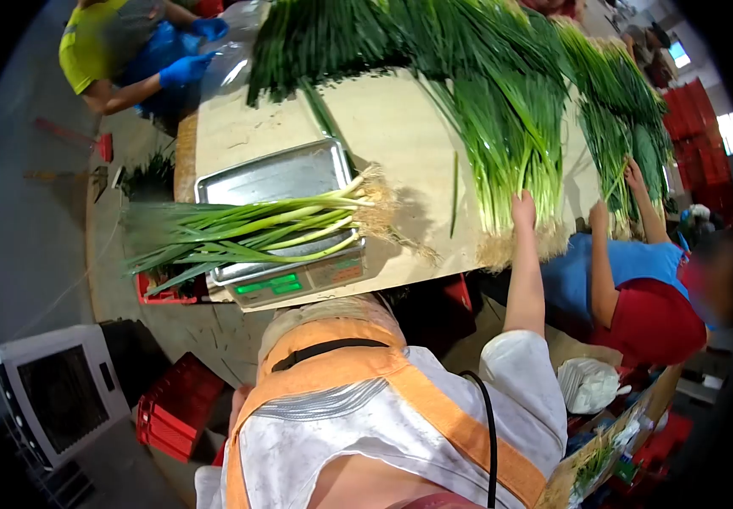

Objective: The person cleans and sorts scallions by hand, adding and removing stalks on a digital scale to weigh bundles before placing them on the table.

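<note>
My right hand (523, 212) reaches forward to a spread heap of green onions (510, 144) on the table, its fingers closed at the pale stalks just above the roots. Beside the orange apron, only a bit of skin of my left hand (238, 400) shows; its fingers are hidden. On the metal tray of a digital scale (273, 174) lies a loose bunch of green onions (281, 222), roots to the right and leaves hanging past the left edge. The scale's green display (269, 284) is lit, its digits too blurred to read.
A wooden table (417, 246) carries more green onions (341, 38) along its far side. A co-worker in blue gloves (186, 71) handles clear plastic at upper left. Another in a blue shirt (646, 254) works at right. Red crates (180, 407) and a white-framed machine (61, 394) stand lower left.
</note>
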Tool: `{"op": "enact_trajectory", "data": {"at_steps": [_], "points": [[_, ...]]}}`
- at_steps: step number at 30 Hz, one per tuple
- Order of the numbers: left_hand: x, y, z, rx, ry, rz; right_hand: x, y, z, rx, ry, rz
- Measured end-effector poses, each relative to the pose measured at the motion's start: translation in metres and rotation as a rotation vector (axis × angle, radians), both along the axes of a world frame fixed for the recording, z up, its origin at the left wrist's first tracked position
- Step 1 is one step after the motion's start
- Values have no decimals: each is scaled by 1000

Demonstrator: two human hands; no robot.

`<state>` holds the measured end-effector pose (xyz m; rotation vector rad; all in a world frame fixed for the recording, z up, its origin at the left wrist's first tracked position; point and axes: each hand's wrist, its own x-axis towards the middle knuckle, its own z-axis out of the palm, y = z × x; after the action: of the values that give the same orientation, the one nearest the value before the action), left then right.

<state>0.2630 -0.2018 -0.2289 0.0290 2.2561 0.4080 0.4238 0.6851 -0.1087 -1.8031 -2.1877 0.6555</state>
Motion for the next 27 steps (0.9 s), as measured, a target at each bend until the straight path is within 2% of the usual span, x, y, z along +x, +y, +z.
{"op": "enact_trajectory", "data": {"at_steps": [1,2,3,4,6,8,10,13,16,18,19,20,21,22,23,24,25,26,27], "points": [[-11,-5,-6,-4,24,15,-8,-11,6,-181,304,-65],[-18,-16,-22,80,9,167,-20,-30,22,-235,455,-25],[-32,7,13,171,113,232,-33,-49,37,-307,603,19],[-51,12,16,74,59,111,-45,-63,46,-303,623,82],[-67,27,16,107,183,137,-72,-93,78,-309,643,190],[-85,62,43,143,137,134,-100,-130,121,-345,702,303],[-93,83,50,252,140,167,-119,-163,155,-399,826,423],[-91,107,58,253,98,192,-139,-203,197,-438,905,519],[-79,101,41,226,77,177,-147,-222,211,-489,873,701],[-66,86,20,165,96,110,-158,-229,207,-442,671,846],[-61,82,21,108,51,109,-165,-226,197,-389,581,938],[-56,75,10,114,50,120,-171,-230,188,-214,444,972],[-55,68,3,69,35,34,-179,-226,168,-202,414,1072],[-50,55,-5,148,-5,37,-190,-233,159,29,356,1157],[-44,50,-12,206,52,68,-204,-240,159,12,250,1173],[-44,60,2,111,39,97,-220,-242,148,-81,236,1187],[-40,5,-86,149,14,7,-230,-255,144,-211,204,1075],[-35,-13,-112,280,55,127,-240,-262,157,-619,119,909],[-35,0,-87,343,0,177,-244,-263,119,-248,107,1124]]}}
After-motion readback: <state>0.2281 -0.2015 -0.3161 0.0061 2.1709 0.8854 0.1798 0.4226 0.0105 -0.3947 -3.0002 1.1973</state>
